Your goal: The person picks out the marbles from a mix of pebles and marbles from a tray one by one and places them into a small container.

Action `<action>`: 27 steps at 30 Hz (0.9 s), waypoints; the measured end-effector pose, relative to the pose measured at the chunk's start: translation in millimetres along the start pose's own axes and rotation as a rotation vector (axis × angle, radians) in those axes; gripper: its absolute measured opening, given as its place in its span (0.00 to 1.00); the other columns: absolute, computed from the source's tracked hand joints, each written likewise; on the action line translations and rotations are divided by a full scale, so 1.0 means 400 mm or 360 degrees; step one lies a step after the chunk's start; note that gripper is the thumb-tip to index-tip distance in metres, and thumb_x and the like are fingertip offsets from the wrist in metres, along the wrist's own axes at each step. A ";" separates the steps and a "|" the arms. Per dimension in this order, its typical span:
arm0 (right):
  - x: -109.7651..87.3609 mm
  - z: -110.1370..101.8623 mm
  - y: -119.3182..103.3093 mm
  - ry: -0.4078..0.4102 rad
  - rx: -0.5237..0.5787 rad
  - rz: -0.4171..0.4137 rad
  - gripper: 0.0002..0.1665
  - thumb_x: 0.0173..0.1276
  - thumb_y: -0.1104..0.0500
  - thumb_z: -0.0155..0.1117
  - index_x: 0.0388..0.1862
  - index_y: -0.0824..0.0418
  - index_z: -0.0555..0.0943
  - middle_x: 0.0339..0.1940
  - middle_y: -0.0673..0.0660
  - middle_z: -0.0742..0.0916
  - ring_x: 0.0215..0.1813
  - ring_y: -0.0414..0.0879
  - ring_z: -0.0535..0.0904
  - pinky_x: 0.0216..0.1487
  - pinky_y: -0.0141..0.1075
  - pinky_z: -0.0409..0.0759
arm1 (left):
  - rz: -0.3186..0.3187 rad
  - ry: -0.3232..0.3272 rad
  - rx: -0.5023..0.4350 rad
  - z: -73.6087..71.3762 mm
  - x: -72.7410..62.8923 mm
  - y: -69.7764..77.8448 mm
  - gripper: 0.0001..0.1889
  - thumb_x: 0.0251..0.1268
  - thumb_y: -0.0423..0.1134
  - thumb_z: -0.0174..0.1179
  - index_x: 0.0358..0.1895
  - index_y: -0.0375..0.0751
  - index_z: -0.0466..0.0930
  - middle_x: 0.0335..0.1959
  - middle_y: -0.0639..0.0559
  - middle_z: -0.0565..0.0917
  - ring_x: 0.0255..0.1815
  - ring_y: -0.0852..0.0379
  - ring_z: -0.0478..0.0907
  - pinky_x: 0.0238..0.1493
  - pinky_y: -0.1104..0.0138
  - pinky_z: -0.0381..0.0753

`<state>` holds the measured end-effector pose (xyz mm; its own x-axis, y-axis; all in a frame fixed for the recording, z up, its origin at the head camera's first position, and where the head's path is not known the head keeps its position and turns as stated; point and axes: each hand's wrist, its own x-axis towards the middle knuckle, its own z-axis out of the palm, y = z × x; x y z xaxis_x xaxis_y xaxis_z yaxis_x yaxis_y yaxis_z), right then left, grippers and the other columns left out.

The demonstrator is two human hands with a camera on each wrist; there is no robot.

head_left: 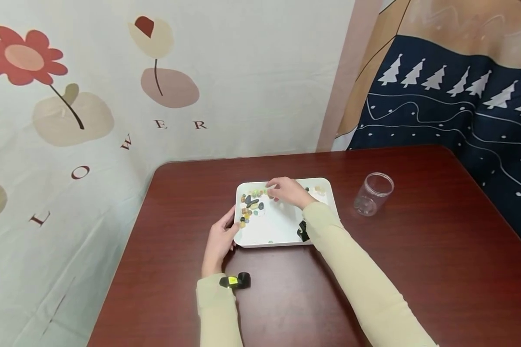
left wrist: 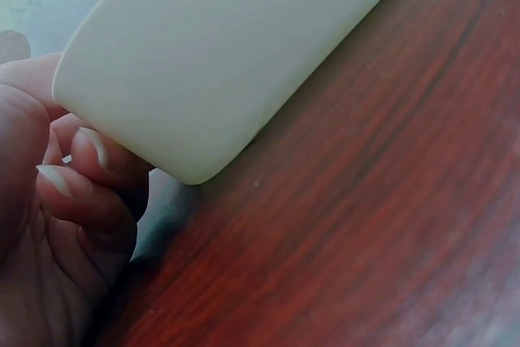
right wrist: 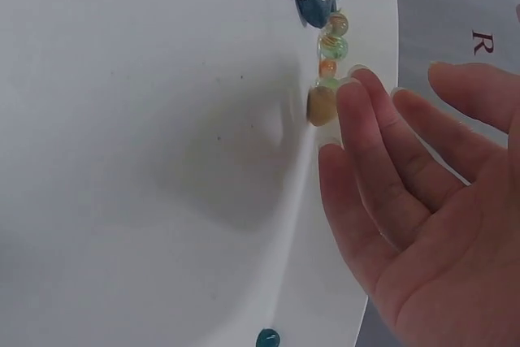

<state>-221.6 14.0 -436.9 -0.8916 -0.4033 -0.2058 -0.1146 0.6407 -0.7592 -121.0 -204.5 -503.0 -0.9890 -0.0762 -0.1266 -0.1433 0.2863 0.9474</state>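
A white rectangular tray (head_left: 282, 233) holds small stones and glass marbles. My left hand (head_left: 219, 241) grips the tray's near left corner, its fingers bent against the outer wall (left wrist: 203, 54) in the left wrist view. My right hand (head_left: 290, 193) is at the tray's far wall. In the right wrist view its fairly straight fingertips are beside a tan stone (right wrist: 322, 106); whether they touch it I cannot tell. Several marbles (right wrist: 334, 46) and a dark blue stone (right wrist: 315, 7) line up beyond it. A teal stone (right wrist: 268, 338) lies apart along the same wall.
Grouped stones (head_left: 253, 203) lie along the tray's left side, with pale ones (head_left: 320, 190) in its far right corner. A clear jar (head_left: 373, 193) stands right of the tray on the reddish-brown table (head_left: 425, 231). A printed cloth (head_left: 252, 72) hangs behind.
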 end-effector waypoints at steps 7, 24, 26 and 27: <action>0.015 0.011 -0.006 -0.0071 0.0023 0.0071 0.24 0.65 0.56 0.53 0.60 0.60 0.70 0.33 0.56 0.84 0.34 0.48 0.80 0.34 0.35 0.75 | -0.0010 0.0005 -0.0028 -0.003 -0.003 0.002 0.25 0.59 0.41 0.55 0.60 0.68 0.67 0.52 0.59 0.75 0.08 0.55 0.64 0.09 0.60 0.70; 0.039 0.046 0.002 -0.0083 -0.0039 0.0099 0.25 0.64 0.55 0.54 0.60 0.62 0.69 0.28 0.54 0.84 0.30 0.44 0.80 0.36 0.34 0.75 | 0.0017 0.0021 0.0014 0.001 -0.003 -0.006 0.25 0.58 0.41 0.54 0.60 0.68 0.67 0.52 0.62 0.74 0.09 0.53 0.64 0.10 0.61 0.69; 0.041 0.049 0.002 -0.0074 -0.0031 0.0099 0.24 0.64 0.55 0.54 0.58 0.62 0.70 0.28 0.54 0.84 0.29 0.44 0.80 0.35 0.34 0.75 | 0.0027 0.0019 0.0011 0.001 -0.001 -0.008 0.25 0.58 0.40 0.54 0.60 0.68 0.67 0.52 0.62 0.75 0.09 0.54 0.64 0.10 0.60 0.69; 0.042 0.050 0.002 -0.0071 -0.0033 0.0103 0.24 0.64 0.55 0.54 0.58 0.62 0.71 0.28 0.54 0.84 0.29 0.43 0.80 0.35 0.34 0.75 | 0.0028 0.0020 0.0014 0.002 -0.001 -0.008 0.25 0.58 0.41 0.54 0.60 0.69 0.67 0.51 0.62 0.75 0.09 0.54 0.64 0.10 0.61 0.69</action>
<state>-227.9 -5.2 -453.1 -0.8770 -0.3894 -0.2817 -0.0671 0.6796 -0.7305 -120.3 -204.6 -506.3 -0.9909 -0.0830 -0.1063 -0.1264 0.2960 0.9468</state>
